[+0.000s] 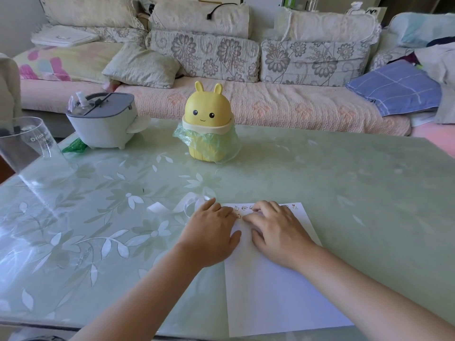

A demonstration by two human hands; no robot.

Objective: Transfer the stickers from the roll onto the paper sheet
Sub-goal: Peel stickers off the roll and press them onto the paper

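Observation:
A white paper sheet [275, 289] lies on the table in front of me, with several small stickers [243, 208] in a row along its far edge. A loose curl of white sticker roll strip [187, 204] lies on the table just left of the sheet's far corner. My left hand [211, 232] lies flat, palm down, over the sheet's left edge, its fingers reaching toward the strip. My right hand [273, 230] rests on the sheet, fingers bent, fingertips pressing down at a sticker near the top edge. Whether anything is pinched under the fingers cannot be told.
A yellow bunny-shaped bin [208, 124] with a green bag stands at the table's middle back. A grey-and-white lidded container [103, 121] sits at back left, a clear plastic cup [29, 148] at far left. A sofa with cushions [221, 57] runs behind the glass-topped table [344, 183].

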